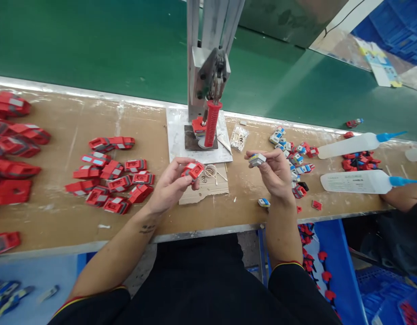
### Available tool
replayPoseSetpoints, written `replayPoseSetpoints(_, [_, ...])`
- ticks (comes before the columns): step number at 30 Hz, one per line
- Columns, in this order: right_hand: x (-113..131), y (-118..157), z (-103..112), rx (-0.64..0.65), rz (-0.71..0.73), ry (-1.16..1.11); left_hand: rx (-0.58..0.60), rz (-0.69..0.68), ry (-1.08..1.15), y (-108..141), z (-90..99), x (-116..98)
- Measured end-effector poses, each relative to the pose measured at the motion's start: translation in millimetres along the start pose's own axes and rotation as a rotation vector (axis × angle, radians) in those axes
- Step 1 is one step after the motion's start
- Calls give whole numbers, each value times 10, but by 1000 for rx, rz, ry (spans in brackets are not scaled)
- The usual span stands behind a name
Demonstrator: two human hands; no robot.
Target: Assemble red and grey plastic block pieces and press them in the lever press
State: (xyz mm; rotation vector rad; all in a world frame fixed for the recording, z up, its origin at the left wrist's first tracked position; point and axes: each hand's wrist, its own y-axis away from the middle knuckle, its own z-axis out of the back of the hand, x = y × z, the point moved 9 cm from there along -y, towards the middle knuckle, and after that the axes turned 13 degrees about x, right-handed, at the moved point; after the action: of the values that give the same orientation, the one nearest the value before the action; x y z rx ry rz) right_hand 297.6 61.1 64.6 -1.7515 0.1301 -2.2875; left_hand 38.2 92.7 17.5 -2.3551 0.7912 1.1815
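Between the thumb and fingers of my left hand point(172, 184) is a red toy car body point(194, 170), held over a torn piece of cardboard point(203, 193). My right hand point(274, 171) pinches a small grey, white, blue and yellow plastic piece point(257, 159), apart from the red one. Beyond my hands stands a toggle press with a red handle point(212, 124); a red part point(198, 123) sits beneath it. To my left lies a group of red and grey toy car bodies point(118, 183). Near my right wrist, one blue and white piece point(264, 202) rests on the table.
Blue-tipped bottles point(355, 181) lie on the right, near a pile of small coloured pieces point(296, 158). A bag of cotton swabs point(239, 137) is beside the press base. Larger red pieces point(15, 144) fill the far left. A green surface point(93, 49) runs behind the table. Another person's arm point(403, 198) shows at right.
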Motion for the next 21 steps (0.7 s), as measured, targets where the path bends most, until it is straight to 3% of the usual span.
replayPoseSetpoints(4, [100,-320,-546,77,83,-326,12,-11,-39,1,-2,18])
replayPoseSetpoints(9, [83,-371,-880,173,128,-474,33,-32,-49,-1,-1,18])
replayPoseSetpoints(12, [115,-271,-907,150,161,-374,44,-17,-47,-6,-21,38])
replayPoseSetpoints(17, [402,-109,-880,29,319,28,24,17,-71,0,4,97])
replayPoseSetpoints(21, [564,-69,-971,53,413,227,-11,68,-128,15,52,140])
